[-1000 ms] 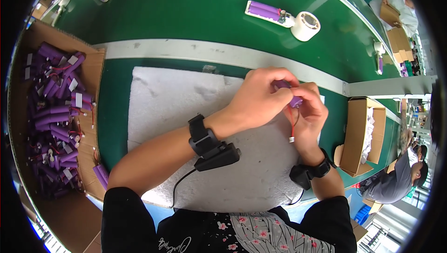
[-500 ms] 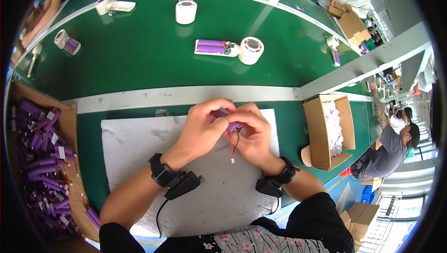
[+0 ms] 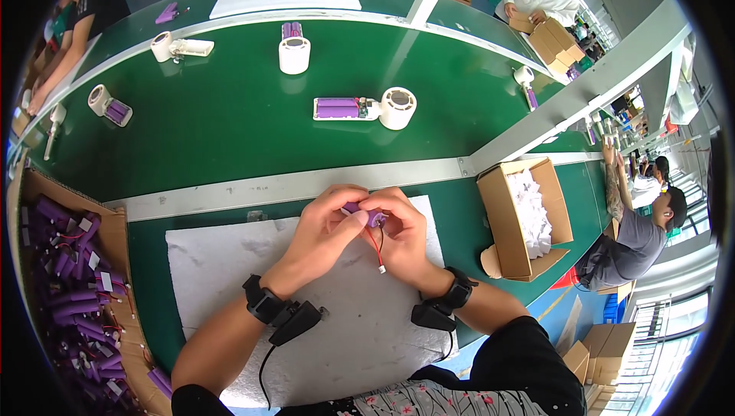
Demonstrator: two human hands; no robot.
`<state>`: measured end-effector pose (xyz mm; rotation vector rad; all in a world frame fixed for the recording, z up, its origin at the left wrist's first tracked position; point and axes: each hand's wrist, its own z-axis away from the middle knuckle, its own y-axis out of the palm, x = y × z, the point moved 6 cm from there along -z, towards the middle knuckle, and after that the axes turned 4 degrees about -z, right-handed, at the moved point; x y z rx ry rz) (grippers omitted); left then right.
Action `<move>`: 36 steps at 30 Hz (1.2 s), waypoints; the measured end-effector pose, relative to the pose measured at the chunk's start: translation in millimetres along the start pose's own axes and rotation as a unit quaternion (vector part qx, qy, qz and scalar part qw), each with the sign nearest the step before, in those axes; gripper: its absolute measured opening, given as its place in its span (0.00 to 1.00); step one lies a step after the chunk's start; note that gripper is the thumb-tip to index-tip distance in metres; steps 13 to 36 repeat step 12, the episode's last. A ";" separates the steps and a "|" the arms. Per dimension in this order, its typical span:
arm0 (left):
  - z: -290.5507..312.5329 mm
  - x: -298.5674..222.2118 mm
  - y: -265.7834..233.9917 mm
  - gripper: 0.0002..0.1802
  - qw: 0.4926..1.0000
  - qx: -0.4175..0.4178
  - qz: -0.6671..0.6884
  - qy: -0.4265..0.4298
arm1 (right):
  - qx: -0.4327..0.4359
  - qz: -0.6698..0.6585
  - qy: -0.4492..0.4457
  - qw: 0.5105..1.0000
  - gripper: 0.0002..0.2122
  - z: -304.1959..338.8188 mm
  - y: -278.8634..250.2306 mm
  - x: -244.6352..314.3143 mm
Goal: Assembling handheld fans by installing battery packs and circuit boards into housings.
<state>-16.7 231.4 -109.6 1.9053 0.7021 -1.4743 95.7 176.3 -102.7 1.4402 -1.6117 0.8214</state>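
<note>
Between my two hands is a purple battery pack (image 3: 375,219), with red and black wires hanging from it to a small white plug (image 3: 382,269). My left hand (image 3: 325,234) grips the pack's left end, thumb laid along it. The fingers of my right hand (image 3: 400,228) close around its other end, and they hide part of it. Both hands hover over a white cloth mat (image 3: 230,263) on the green bench. At the left, a cardboard box (image 3: 119,263) holds many more purple battery packs (image 3: 76,301) with wires.
A cardboard box (image 3: 501,213) of white paper pieces (image 3: 530,213) stands at right. Beyond a pale metal rail (image 3: 306,185), several white fan-like units (image 3: 398,108) with purple cells lie on the green surface. A metal post (image 3: 582,86) rises at right. Other people work around the bench.
The view has tilted, so the bench sits lower in the picture. My hands still hold the battery pack, turned slightly between the fingers.
</note>
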 end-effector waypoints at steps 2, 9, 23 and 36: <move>0.9 0.8 0.0 0.13 0.999 0.014 -0.038 -0.013 | -0.001 -0.011 0.012 1.000 0.15 0.7 1.4 -0.8; 0.1 2.2 2.0 0.12 1.000 0.004 0.010 -0.023 | 0.006 -0.037 0.039 0.999 0.14 0.5 0.5 0.0; 0.2 7.1 4.4 0.14 0.999 0.023 0.032 -0.028 | -0.010 -0.087 0.078 0.993 0.14 4.1 -1.5 -8.2; 0.2 7.1 4.4 0.14 0.999 0.023 0.032 -0.028 | -0.010 -0.087 0.078 0.993 0.14 4.1 -1.5 -8.2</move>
